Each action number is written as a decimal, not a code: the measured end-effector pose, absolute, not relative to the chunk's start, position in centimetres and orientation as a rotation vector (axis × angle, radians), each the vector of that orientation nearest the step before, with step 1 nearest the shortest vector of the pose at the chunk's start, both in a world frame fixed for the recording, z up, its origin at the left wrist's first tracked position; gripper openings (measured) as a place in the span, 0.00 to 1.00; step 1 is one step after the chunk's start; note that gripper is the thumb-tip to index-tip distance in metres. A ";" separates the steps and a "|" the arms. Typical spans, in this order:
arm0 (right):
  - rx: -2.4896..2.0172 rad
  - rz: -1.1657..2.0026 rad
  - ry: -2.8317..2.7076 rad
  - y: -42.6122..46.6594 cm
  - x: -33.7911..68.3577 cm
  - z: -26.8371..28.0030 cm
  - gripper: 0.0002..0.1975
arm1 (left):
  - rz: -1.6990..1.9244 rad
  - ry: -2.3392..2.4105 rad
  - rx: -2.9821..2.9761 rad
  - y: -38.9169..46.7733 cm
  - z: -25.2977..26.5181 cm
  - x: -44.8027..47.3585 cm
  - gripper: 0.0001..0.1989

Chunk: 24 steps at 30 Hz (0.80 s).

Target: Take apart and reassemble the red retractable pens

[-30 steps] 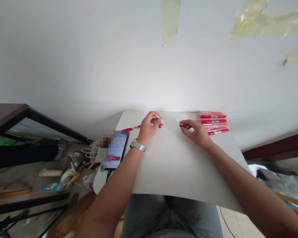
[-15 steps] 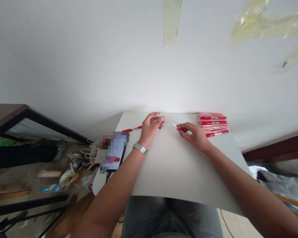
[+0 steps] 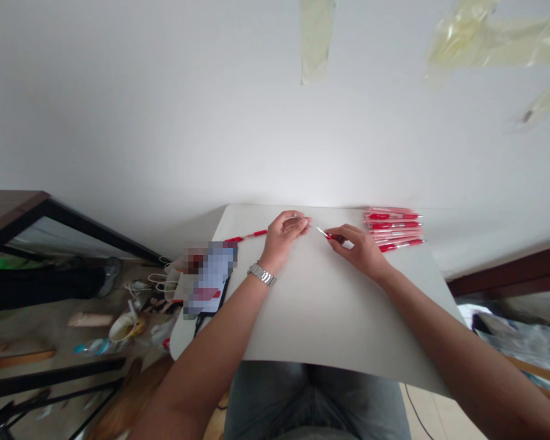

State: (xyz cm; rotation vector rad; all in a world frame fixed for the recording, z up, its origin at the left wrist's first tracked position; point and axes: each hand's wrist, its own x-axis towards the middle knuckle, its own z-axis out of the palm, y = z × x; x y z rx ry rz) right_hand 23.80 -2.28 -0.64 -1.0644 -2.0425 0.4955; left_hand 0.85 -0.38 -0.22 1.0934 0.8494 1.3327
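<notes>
My left hand [image 3: 286, 237] is closed over the back half of the table, its fingertips pinching a thin clear piece [image 3: 307, 221] that looks like a pen barrel and is mostly hidden by the fingers. Just to the right, my right hand [image 3: 358, 249] pinches a red pen part [image 3: 328, 236] with a slim whitish tip pointing left toward the left hand. A small gap separates the two pieces. Left of my left hand, red pen pieces [image 3: 246, 236] lie in a line. Beyond my right hand sits a pile of red pens with clear barrels [image 3: 394, 226].
The white table [image 3: 321, 318] stands against a white wall with yellowed tape [image 3: 317, 43]. A phone or tablet [image 3: 211, 278], partly blurred out, lies at its left edge. On the floor to the left are cables, a cup [image 3: 123, 327] and a bottle [image 3: 93, 347].
My left hand has shifted slightly right, bringing its clear piece closer to the tip in my right hand. A small red piece beside the left hand is now out of sight. My right hand stays put.
</notes>
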 end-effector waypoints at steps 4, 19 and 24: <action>-1.061 0.475 -2.045 -2.3 23.8 -0.6 0.12 | 1.324 0.836 1.111 -0.6 -0.1 1.0 0.19; -1.044 0.448 -2.052 -2.1 24.0 -0.5 0.12 | 1.283 0.837 1.148 -0.7 0.0 0.9 0.19; -1.038 0.450 -2.052 -2.2 24.0 -0.4 0.12 | 1.252 0.817 1.159 -0.7 0.1 0.9 0.18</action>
